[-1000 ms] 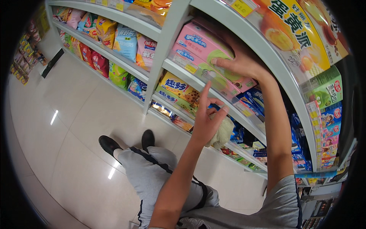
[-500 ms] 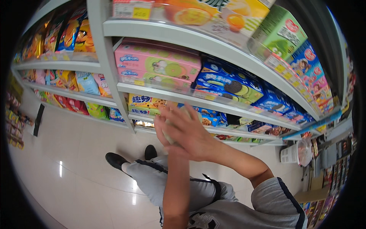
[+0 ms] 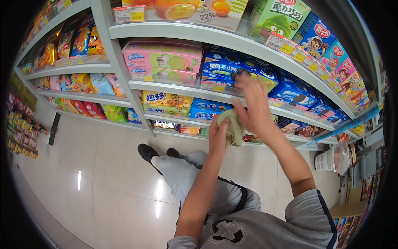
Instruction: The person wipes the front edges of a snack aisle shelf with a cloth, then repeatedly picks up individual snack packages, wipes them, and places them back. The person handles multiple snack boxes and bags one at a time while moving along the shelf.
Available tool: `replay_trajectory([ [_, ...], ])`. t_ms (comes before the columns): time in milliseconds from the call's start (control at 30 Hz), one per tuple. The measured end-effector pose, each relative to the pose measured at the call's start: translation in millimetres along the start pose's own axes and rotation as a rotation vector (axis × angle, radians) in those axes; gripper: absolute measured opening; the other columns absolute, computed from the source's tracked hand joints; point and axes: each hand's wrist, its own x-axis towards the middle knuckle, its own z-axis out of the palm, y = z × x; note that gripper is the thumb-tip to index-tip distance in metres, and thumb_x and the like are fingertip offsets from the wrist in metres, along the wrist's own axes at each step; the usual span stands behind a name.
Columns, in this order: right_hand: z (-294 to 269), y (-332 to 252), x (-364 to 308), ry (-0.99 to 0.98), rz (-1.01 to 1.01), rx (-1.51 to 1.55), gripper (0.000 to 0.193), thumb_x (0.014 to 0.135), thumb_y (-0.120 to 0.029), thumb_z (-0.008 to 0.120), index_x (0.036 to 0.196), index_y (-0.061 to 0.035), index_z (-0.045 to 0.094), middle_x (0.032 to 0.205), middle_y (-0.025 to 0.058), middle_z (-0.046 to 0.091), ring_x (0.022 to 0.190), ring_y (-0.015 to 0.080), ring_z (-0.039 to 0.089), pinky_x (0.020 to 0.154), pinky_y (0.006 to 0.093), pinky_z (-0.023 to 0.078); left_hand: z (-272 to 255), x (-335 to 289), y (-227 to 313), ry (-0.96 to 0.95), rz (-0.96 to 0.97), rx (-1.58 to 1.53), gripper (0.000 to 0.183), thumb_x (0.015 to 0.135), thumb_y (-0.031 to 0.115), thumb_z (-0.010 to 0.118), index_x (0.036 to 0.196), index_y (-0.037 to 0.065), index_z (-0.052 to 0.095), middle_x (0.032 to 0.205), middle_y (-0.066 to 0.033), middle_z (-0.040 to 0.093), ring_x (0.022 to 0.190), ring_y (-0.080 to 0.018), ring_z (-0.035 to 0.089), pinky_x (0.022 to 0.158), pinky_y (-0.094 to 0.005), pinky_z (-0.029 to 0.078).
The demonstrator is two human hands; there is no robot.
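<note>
My left hand [image 3: 218, 132] is closed on a crumpled pale green cloth [image 3: 235, 132], which hangs down beside the fingers. Above and to the right, my right hand [image 3: 255, 107] is held up with its fingers spread, a little blurred and holding nothing. It is in front of blue cookie boxes [image 3: 222, 68] on the middle shelf; whether it touches them I cannot tell. Left of those boxes are pink boxes [image 3: 161, 62], stacked. Yellow cookie packs [image 3: 168, 100] and blue packs [image 3: 207, 108] lie on the shelf below, just behind my left hand.
Grey shelves [image 3: 178, 31] with clear price strips run across in front of me. Green and blue snack boxes [image 3: 277, 18] fill the upper right. Bagged snacks [image 3: 101, 83] stand at the left. A white basket [image 3: 324, 161] is on the floor at the right.
My hands were together around the cloth and have come apart. The right has risen toward the blue boxes; the left has kept the cloth and moved right.
</note>
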Motion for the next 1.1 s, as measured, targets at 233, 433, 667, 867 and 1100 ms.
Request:
replay_trajectory([
  [233, 4, 72, 48, -0.224, 0.038, -0.222, 0.052, 0.086, -0.031, 0.058, 0.131, -0.0063, 0.047, 0.127, 0.0187, 0.051, 0.117, 0.0383, 0.045, 0.101, 0.0442, 0.034, -4, 22, -22, 0.063, 0.273, 0.606, 0.008, 0.085, 0.007, 0.057, 0.089, 0.002, 0.052, 0.086, -0.0052, 0.057, 0.084, -0.0111, 0.053, 0.078, -0.0242, 0.043],
  [433, 6, 79, 38, -0.203, 0.026, -0.063, 0.047, 0.087, -0.032, 0.058, 0.128, -0.0111, 0.052, 0.129, 0.0141, 0.052, 0.118, 0.0351, 0.046, 0.102, 0.0419, 0.034, 6, 24, -25, 0.014, 0.316, 0.437, 0.030, 0.082, 0.000, 0.061, 0.106, 0.004, 0.044, 0.088, -0.0050, 0.056, 0.081, -0.0101, 0.051, 0.074, -0.0240, 0.042],
  [667, 8, 85, 39, -0.247, 0.043, 0.019, 0.047, 0.087, -0.032, 0.059, 0.127, -0.0095, 0.053, 0.129, 0.0148, 0.052, 0.119, 0.0349, 0.045, 0.102, 0.0400, 0.034, 8, 23, -33, 0.022, 0.251, 0.413, 0.038, 0.081, -0.002, 0.061, 0.113, 0.004, 0.042, 0.085, -0.0051, 0.056, 0.080, -0.0102, 0.053, 0.072, -0.0232, 0.042],
  [867, 7, 90, 48, -0.237, 0.131, -0.051, 0.055, 0.092, -0.045, 0.047, 0.133, -0.0088, 0.045, 0.133, 0.0172, 0.047, 0.122, 0.0350, 0.043, 0.102, 0.0387, 0.034, 11, 26, -35, -0.023, 0.229, 0.415, 0.056, 0.079, -0.002, 0.061, 0.129, 0.005, 0.035, 0.085, -0.0043, 0.057, 0.079, -0.0099, 0.052, 0.074, -0.0257, 0.042],
  [1100, 23, 108, 80, -0.281, 0.226, 0.083, 0.056, 0.089, -0.055, 0.047, 0.136, -0.0243, 0.042, 0.138, 0.0037, 0.044, 0.124, 0.0252, 0.045, 0.103, 0.0318, 0.035, 18, 29, -39, -0.099, 0.278, 0.547, 0.058, 0.080, -0.001, 0.060, 0.132, 0.003, 0.034, 0.088, -0.0071, 0.058, 0.086, -0.0143, 0.056, 0.080, -0.0277, 0.044],
])
